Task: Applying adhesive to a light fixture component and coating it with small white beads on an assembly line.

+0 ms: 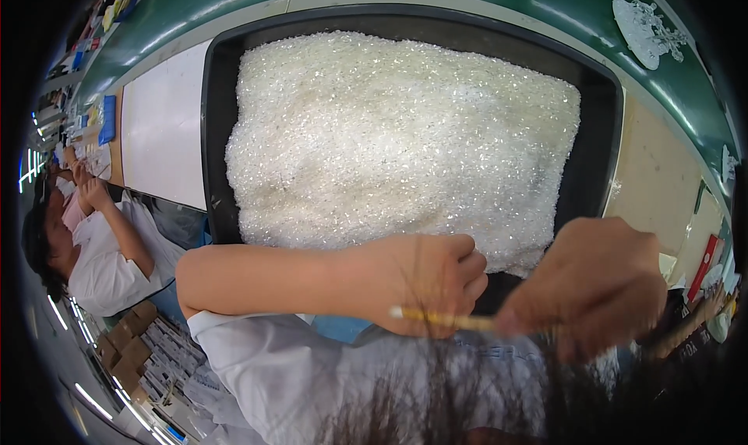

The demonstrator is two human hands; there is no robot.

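Observation:
A large black tray (212,133) lies before me, filled with a spread heap of tiny clear, glittering beads or granules (389,133). My left hand (432,277) is over the tray's near edge, its fingers curled closed; whatever they hold is hidden. To its right, my right hand (596,281) is closed and smeared by motion. Between its thumb and fingers is a thin yellow stick (448,319) with a pale tip, pointing left across the lower part of my left hand. Strands of dark hair blur the view in front of both hands.
A white board (165,125) adjoins the tray on the left. Clear plastic pieces (648,33) lie on the green surface (514,12) at far right. A red object (705,266) lies on the right. Another person (109,242) sits at the left, near cardboard boxes (128,340).

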